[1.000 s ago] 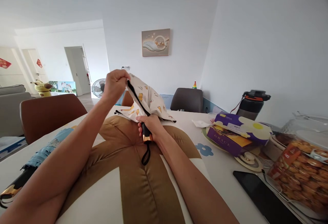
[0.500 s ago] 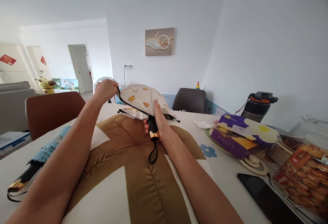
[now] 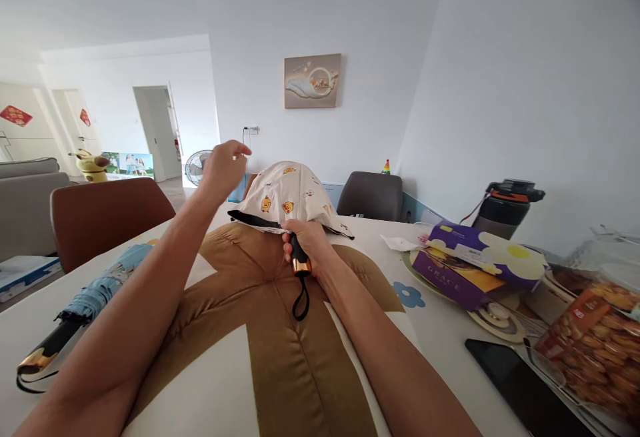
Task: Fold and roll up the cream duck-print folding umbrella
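My right hand (image 3: pixel 311 243) is wrapped round the black handle of a cream umbrella (image 3: pixel 295 190) printed with small yellow cartoon figures. The canopy is partly spread and droops over the far end of the handle, its dark edge showing at the left. A copper-coloured band and a black wrist loop finish the near end. Up beside the canopy's left side, my left hand (image 3: pixel 224 165) is in the air, apart from the cloth. Its fingers are loosely bent and apart, with nothing in them. Under the umbrella lies a brown and white cushion (image 3: pixel 270 303).
A folded blue umbrella (image 3: pixel 103 290) lies on the white table at the left, beside my left forearm. At the right are a purple box (image 3: pixel 450 270), a black tablet-like slab (image 3: pixel 520 383), a clear tub of cookies (image 3: pixel 600 350) and a dark bottle (image 3: pixel 505 210). Chairs stand beyond.
My left hand has let go of the canopy's edge and moved up and right. The cloth's left side has dropped and hangs lower. My right thumb has come down onto the handle.
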A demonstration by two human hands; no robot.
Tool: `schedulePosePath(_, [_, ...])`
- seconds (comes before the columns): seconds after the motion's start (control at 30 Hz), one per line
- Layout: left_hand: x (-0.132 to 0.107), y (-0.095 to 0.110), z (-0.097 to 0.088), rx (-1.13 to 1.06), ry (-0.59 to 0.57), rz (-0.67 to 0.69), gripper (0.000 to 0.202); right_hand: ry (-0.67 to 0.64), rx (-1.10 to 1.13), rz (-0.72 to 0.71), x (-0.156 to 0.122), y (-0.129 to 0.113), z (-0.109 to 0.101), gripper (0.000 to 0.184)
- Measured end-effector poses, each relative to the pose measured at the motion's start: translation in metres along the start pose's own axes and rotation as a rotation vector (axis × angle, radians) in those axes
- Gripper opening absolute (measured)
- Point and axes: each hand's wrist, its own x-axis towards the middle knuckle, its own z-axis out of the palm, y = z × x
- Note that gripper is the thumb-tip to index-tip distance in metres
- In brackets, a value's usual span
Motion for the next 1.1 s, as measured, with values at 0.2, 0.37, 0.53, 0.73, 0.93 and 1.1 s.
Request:
schedulePosePath(0.2, [-0.027, 0.015, 0.058, -0.133, -0.204, 0.152, 0.055, 0.006, -0.173, -0.183, -0.003, 0.004, 0.005, 0.024])
schedulePosePath(0.37, [-0.023, 0.007, 0.065, -0.089, -0.020, 0.382, 0.057, 0.036, -0.291, -0.161, -0.005, 0.006, 0.008, 0.026])
schedulePosePath(0.53, [-0.020, 0.000, 0.080, -0.222, -0.180, 0.114, 0.055, 0.056, -0.338, -0.179, -0.005, 0.008, 0.010, 0.024])
schedulePosePath(0.73, [-0.030, 0.008, 0.078, -0.673, -0.244, -0.208, 0.061, 0.024, -0.372, -0.290, -0.007, 0.008, 0.009, 0.025])
schedulePosePath(0.93, [-0.021, 0.014, 0.059, -0.959, -0.289, -0.333, 0.049, -0.046, -0.488, -0.312, -0.015, 0.003, 0.009, 0.022])
schedulePosePath(1.1, [0.002, -0.005, 0.034, -1.014, -0.094, -0.442, 0.044, -0.283, -0.427, -0.184, -0.027, 0.004, 0.014, 0.021])
